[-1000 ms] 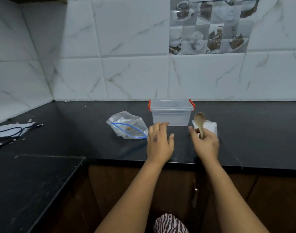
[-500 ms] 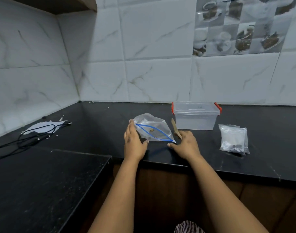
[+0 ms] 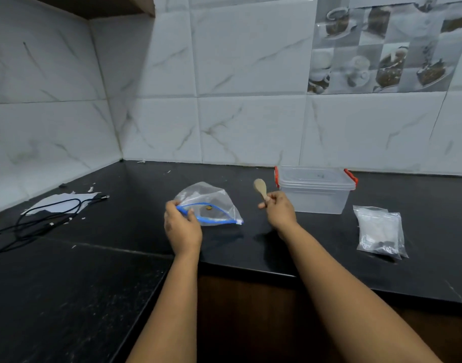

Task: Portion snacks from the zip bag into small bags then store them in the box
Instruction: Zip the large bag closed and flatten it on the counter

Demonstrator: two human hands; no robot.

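Now: bag mouth held wide, spoon raised

Centrally on the black counter (image 3: 421, 195) lies the clear zip bag (image 3: 211, 203), its blue-edged mouth gaping toward the near side, a small brown snack piece (image 3: 208, 208) inside. The left hand (image 3: 181, 226) pinches the blue rim at the bag's left end, fingers curled over it. Right of the bag, the right hand (image 3: 278, 209) grips a wooden spoon (image 3: 260, 188) by its handle, bowl pointing up and far. Just beyond stands the lidded clear box (image 3: 315, 191) with red clips. Farther right lie small bags (image 3: 380, 231), flat. Both forearms reach forward over the counter's edge. At far left, a black cable (image 3: 46, 218) rests across white paper (image 3: 51, 203).
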